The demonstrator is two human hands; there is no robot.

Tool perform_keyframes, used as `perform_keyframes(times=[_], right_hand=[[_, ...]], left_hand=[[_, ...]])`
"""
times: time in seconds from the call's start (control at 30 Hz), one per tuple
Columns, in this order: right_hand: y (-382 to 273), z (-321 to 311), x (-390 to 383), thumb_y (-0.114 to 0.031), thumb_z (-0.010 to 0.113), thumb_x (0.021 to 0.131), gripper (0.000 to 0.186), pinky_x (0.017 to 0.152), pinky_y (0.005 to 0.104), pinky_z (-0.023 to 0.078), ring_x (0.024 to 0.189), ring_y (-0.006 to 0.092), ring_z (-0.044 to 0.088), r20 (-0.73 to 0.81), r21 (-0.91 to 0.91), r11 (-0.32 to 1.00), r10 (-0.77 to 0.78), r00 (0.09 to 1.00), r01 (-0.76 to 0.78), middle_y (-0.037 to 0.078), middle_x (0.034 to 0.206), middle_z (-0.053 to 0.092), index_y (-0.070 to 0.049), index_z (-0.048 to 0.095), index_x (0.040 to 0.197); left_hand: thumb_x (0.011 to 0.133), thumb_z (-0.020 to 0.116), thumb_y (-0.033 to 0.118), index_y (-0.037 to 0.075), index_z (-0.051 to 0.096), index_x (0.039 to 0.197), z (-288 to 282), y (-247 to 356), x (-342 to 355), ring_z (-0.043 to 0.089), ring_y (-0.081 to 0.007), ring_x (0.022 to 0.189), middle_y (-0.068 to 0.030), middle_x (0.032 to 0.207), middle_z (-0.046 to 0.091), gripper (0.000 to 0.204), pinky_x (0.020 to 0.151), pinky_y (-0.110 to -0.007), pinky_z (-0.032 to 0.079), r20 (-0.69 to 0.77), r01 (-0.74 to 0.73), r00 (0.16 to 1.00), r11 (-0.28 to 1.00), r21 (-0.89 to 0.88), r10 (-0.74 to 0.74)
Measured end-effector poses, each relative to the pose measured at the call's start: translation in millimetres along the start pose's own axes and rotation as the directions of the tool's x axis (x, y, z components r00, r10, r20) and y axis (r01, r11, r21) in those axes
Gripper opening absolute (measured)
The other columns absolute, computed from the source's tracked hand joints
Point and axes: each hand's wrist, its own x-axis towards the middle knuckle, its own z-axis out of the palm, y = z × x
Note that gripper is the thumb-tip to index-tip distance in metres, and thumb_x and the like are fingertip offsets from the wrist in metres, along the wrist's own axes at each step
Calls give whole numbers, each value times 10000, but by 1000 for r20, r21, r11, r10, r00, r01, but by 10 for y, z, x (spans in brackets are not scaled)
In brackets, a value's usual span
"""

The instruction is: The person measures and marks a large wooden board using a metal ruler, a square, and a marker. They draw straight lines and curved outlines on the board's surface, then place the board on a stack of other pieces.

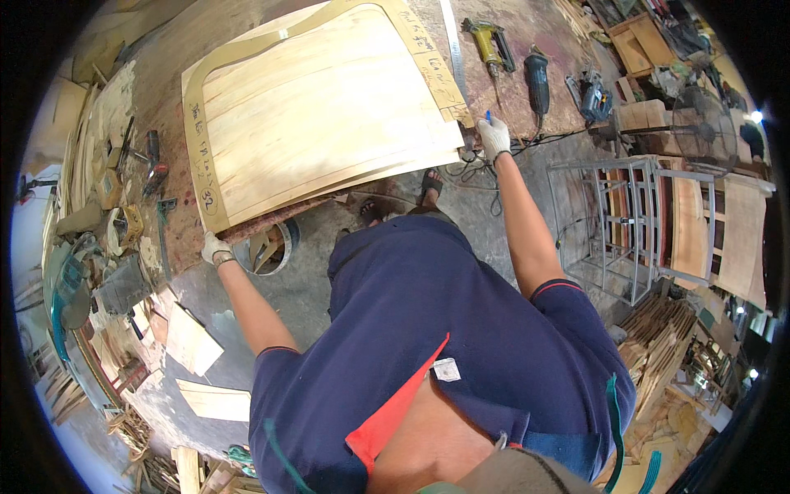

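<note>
Nearest, two gloved hands reach forward on outstretched arms, the right farther out than the left. The left hand [216,249] is at the near left corner of the stack, knuckles up; I cannot tell whether its fingers pinch the edge. The right hand [494,137] has its fingers bent together around one blue pen [488,116], beside the near right corner. Below the table edge stands one round bucket [285,262].

On the table [514,115], one curved wooden pattern [198,140] lies flat on a stack of thin wood sheets [321,107], too overlapped to count. Its two legs point toward the person; its long crossbar runs left to right, slanting away at the right.

Farther right lie one metal ruler [452,41] and three power tools [537,82].
</note>
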Motion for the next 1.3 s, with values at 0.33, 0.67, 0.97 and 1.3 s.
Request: perform_keyframes(times=[0.33, 0.67, 0.97, 1.3], right_hand=[[-397, 408, -271, -181, 706, 939, 128, 445, 249, 332, 489, 63, 439, 457, 108, 973, 134, 879, -205, -22, 678, 595, -61, 729, 979], [-312, 622, -691, -269, 567, 1044, 251, 397, 222, 332, 513, 94, 540, 471, 171, 942, 180, 864, -289, 15, 798, 606, -38, 638, 1113], [-203, 642, -552, -329, 548, 1051, 337, 376, 214, 347, 478, 102, 542, 487, 259, 858, 281, 827, -444, 106, 917, 735, -28, 597, 1193], [-321, 672, -632, -238, 602, 1002, 290, 422, 225, 423, 522, 92, 595, 451, 168, 936, 205, 869, -308, 93, 918, 755, -12, 654, 1177]], left_hand=[[775, 813, 387, -91, 582, 1232, 38, 230, -929, 649, -445, 1039, -276, 1189, 662, 700, 931, -498, 510, 80, -403, 843, 525, 750, 533], [826, 687, 667, 32, 673, 1092, -29, 461, -1226, 666, -458, 955, -261, 1035, 674, 688, 809, -526, 531, 528, -650, 607, -12, 760, 594], [885, 644, 378, 44, 655, 996, -20, 672, -1186, 690, -432, 872, -250, 913, 700, 353, 742, -523, 534, 718, -714, 525, -224, 664, 457], [860, 652, 203, 88, 594, 1004, 120, 1289, -1236, 687, -410, 769, -189, 865, 701, 193, 660, -534, 514, 580, -736, 324, -186, 651, 748]])
